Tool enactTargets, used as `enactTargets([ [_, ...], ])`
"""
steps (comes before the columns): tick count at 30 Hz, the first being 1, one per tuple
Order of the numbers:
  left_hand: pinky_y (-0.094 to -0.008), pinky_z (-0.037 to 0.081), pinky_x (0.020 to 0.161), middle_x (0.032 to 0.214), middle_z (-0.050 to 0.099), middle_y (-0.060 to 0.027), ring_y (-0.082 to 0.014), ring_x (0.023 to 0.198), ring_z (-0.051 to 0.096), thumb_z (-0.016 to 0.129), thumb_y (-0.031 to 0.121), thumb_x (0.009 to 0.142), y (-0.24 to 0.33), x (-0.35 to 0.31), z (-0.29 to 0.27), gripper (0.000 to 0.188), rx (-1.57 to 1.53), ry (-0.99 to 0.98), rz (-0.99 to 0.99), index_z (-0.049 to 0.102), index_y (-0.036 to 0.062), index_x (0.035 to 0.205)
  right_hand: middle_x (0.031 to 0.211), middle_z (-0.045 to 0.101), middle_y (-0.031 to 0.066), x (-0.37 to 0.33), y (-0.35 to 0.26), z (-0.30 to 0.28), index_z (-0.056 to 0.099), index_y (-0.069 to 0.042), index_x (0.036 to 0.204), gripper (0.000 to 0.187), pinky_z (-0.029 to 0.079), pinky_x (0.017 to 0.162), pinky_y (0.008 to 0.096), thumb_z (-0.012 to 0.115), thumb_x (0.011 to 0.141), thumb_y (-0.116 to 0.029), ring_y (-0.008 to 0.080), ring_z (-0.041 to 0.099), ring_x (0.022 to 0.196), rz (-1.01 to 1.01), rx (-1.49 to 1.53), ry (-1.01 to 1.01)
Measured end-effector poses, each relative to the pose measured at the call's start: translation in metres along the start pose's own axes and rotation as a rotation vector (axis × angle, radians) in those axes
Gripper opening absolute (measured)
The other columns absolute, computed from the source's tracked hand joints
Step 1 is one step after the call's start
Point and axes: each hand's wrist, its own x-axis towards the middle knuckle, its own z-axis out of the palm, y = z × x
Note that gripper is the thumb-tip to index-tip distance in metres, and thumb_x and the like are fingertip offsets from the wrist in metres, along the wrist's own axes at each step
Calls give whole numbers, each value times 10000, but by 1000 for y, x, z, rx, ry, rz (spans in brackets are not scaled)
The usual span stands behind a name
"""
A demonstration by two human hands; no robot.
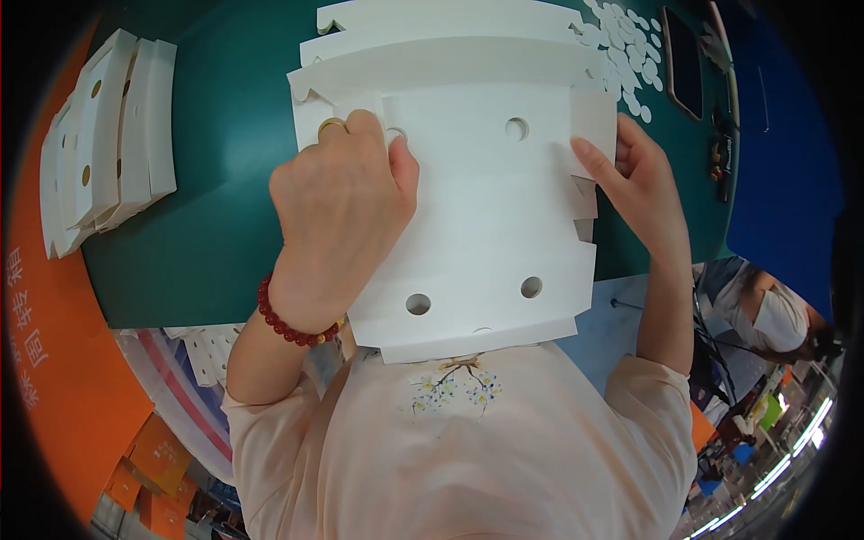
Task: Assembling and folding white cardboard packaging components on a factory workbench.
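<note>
A flat white cardboard box blank (477,216) with round holes and notched side flaps lies in front of me, its near end against my shirt. On its upper left part rests my left hand (337,198), curled closed, with the thumb beside one of the holes. What its fingers hold, if anything, is hidden under the hand. At the right edge, my right hand (643,180) grips a side flap, thumb on top and fingers behind it. More white blanks (450,16) lie beneath, showing past the far edge.
Folded white boxes (112,135) are stacked at the left of the green table (225,180). Several loose white discs (625,49) lie at the far right, next to a dark phone (682,63). Another person (765,301) is beyond the table's right side.
</note>
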Motion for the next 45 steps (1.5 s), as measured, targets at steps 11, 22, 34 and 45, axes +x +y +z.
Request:
enactTargets([
  [11,-289,349,373,566,458,-35,-160,406,473,676,281,845,3,1,3,336,50,-24,39,464,87,672,554,595,98,1,-31,25,630,-51,848,484,438,428,306,701,860,-530,233,564,415,-280,-1148,278],
  [22,-292,349,363,537,449,-29,-161,397,484,665,280,848,4,4,5,346,42,-20,76,456,100,639,426,490,74,8,-30,31,564,-47,672,607,401,378,307,673,830,-623,223,542,365,-397,-1089,310],
  [34,-305,363,359,534,476,-36,-192,379,489,676,281,873,0,1,16,341,-47,75,36,489,101,649,460,488,88,13,-28,71,496,-75,581,597,405,406,344,714,799,-587,254,534,400,-574,-734,112],
  [45,-323,413,412,597,563,-49,-212,481,583,561,283,966,-2,8,28,315,-76,19,165,568,91,716,495,405,0,34,-37,33,503,-92,656,448,321,427,266,601,983,-382,81,400,417,-223,-143,-343],
])
